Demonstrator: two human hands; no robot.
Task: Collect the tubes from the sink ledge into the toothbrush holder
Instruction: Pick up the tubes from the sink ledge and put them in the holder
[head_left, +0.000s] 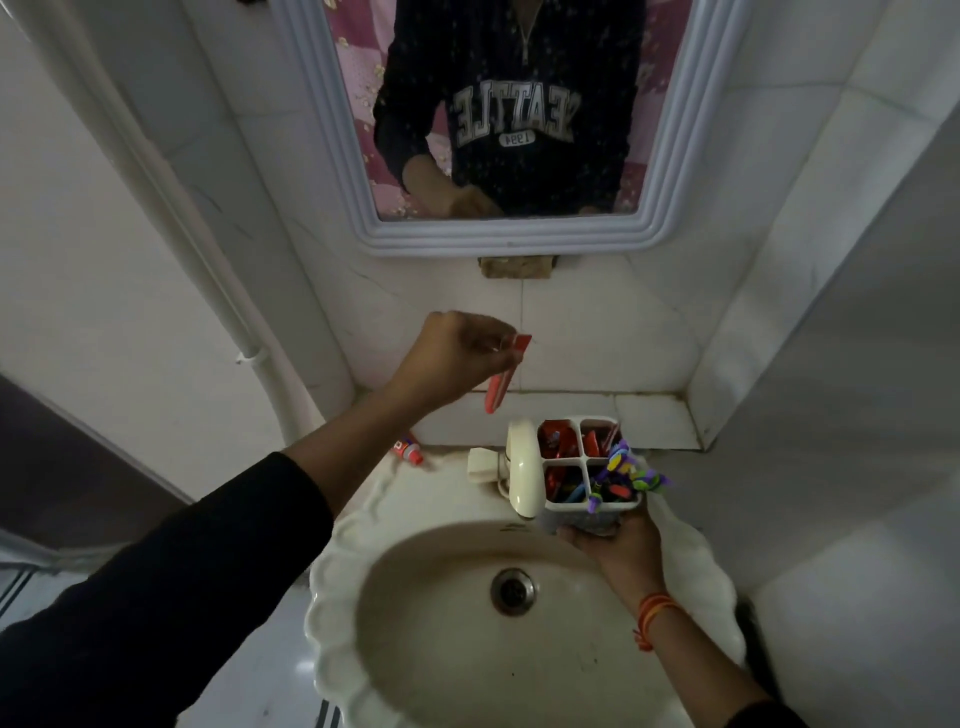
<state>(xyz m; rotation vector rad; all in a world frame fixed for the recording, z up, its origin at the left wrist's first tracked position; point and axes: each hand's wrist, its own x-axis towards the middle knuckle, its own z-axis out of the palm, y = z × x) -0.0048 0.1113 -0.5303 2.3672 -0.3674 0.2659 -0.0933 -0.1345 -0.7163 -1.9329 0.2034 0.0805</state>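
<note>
My left hand (457, 358) is raised above the sink ledge, pinching the flat end of a red tube (503, 375) that hangs cap down, up and to the left of the holder. My right hand (618, 545) grips the base of the white four-compartment toothbrush holder (589, 460), held over the basin's right rim beside the tap. Red tubes and coloured toothbrushes stand in its compartments. Another red-capped tube (409, 451) lies on the ledge at the left, partly hidden by my left forearm.
A cream tap (522, 467) stands between the hanging tube and the holder. Below is the scalloped basin (395, 597) with its drain (513, 591). A framed mirror (675, 156) hangs above on the tiled wall, and a white pipe (171, 208) runs down the left.
</note>
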